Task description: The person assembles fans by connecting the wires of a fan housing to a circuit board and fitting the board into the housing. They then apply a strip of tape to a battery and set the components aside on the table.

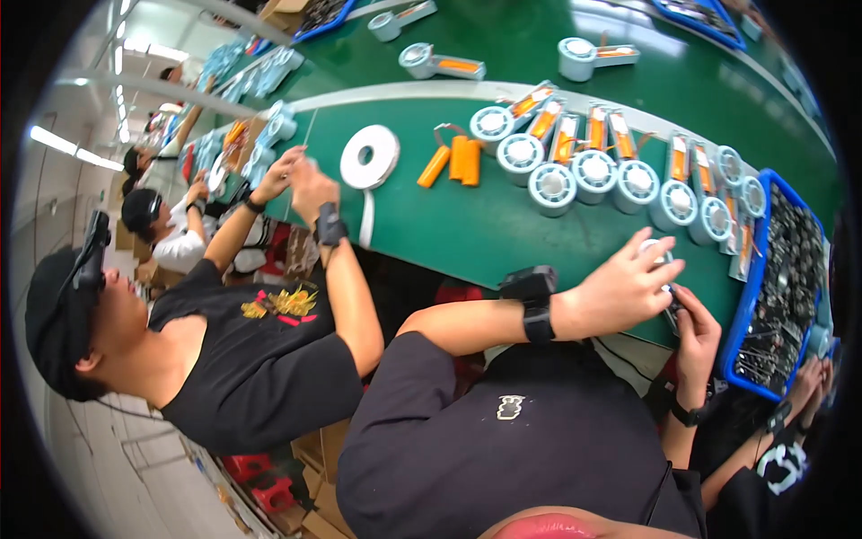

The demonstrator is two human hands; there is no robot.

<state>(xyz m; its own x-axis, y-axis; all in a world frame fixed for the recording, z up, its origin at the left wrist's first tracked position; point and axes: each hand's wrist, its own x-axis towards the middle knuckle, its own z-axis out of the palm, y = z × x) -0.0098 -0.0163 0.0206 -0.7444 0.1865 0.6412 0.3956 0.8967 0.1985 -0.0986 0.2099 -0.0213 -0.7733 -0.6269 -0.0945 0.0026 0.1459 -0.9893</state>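
At the table's near edge, my left hand (618,289) is closed around a pale round-ended piece (658,255) that looks like a handheld fan, mostly covered by the fingers. Just right of it and lower, my right hand (699,334) pinches a small dark part (672,304) against the same piece. How the two parts meet is hidden. Beyond my hands stands a row of light-blue handheld fans (594,172), their round grilles toward me and their handles showing orange battery cells.
A blue bin (742,337) of small dark metal parts sits to the right. Orange battery cells (462,162) and a white tape roll (369,156) lie left on the green table (422,229). A co-worker (269,359) works close on my left; another person's hands (806,384) show at right.
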